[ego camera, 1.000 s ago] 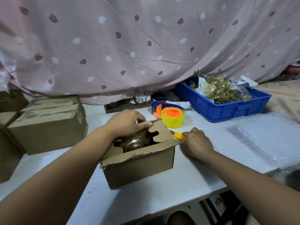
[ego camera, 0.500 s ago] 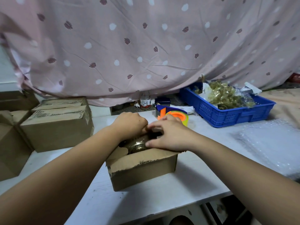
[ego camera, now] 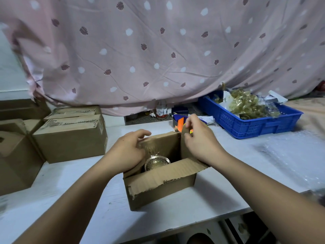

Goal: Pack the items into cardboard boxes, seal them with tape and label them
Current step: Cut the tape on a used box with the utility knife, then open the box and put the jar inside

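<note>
On the white counter [ego camera: 70, 182], the cardboard box [ego camera: 161, 187] is kept close so it can be reached. Its far flap [ego camera: 158, 141] is touched by the left hand [ego camera: 128, 152], fingers loose. Its right flap [ego camera: 182, 147] is pinched upright by the right hand [ego camera: 202, 143], likely to be folded shut. A brass bowl [ego camera: 157, 162] is packed inside.

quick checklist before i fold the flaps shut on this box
1. Brass item inside the box: ok.
2. Right hand pinches the right flap, held upright: ok.
3. Left hand rests on the far flap: ok.
4. Near flap folded in: not ok, it leans outward.
5. Tape dispenser close behind the box: ok.
6. Padding around the item: cannot tell.
</note>
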